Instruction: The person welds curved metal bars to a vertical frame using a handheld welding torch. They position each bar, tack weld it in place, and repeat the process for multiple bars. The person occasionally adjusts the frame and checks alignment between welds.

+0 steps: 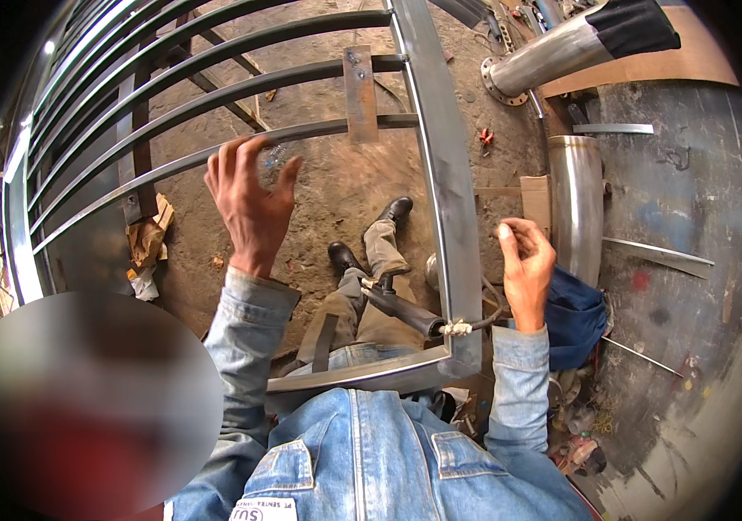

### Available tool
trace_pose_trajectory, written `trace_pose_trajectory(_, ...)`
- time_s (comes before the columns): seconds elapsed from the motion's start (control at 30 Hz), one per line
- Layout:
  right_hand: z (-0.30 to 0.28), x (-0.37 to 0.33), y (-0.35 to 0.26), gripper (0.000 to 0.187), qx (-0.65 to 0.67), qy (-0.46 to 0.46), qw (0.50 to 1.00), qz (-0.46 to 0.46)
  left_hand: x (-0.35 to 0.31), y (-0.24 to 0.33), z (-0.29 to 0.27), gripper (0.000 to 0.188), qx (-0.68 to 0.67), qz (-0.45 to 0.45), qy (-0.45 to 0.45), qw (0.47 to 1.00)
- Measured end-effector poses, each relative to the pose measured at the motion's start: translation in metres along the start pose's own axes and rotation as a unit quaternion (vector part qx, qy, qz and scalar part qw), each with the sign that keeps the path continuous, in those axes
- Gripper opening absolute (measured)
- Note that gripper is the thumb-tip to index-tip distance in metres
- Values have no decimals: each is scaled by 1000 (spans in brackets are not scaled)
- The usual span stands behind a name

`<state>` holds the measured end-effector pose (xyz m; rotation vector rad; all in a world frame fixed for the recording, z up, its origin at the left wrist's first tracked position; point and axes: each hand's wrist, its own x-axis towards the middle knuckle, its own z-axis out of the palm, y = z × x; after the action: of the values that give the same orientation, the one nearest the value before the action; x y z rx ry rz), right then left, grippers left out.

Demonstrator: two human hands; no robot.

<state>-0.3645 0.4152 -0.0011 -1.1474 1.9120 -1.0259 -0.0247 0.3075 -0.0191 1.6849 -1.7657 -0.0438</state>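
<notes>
A metal frame with parallel bars (pixel 241 91) and a flat side rail (pixel 447 174) stretches before me and around my legs. My left hand (pixel 254 208) is raised at the nearest bar, its fingers spread and nothing seen in them; I cannot tell if the fingertips touch it. Right of the side rail my right hand (pixel 527 273) hovers with curled fingers, thumb and index tip together; anything between them is too small to make out. A dark tube-shaped tool (pixel 401 313) with a taped cord (pixel 458 328) lies across my lap, near the frame's corner. A rusty flat plate (pixel 360 95) crosses several bars.
On the right, a dark metal surface (pixel 657 217) bears a short shiny pipe (pixel 577 204) and thin metal strips (pixel 659 257). A flanged pipe (pixel 549 59) lies beyond. Dark blue cloth (pixel 577 317) sits beside my right wrist. Crumpled brown paper (pixel 150 234) lies on the floor at left.
</notes>
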Motion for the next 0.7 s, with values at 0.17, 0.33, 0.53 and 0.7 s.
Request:
trace_pose_trajectory(0.17,29,42,2,34,252,-141,943,167,43,-15,14,39,119,236,-93,960)
trace_pose_trajectory(0.33,58,98,-18,46,336,-253,888,188,54,-34,17,25,41,244,-180,952)
trace_pose_trajectory(0.53,78,135,-39,44,305,-310,887,155,55,-32,19,25,47,225,-198,953)
trace_pose_trajectory(0.7,88,139,-49,35,320,-300,875,206,52,-36,21,26,34,236,-173,956)
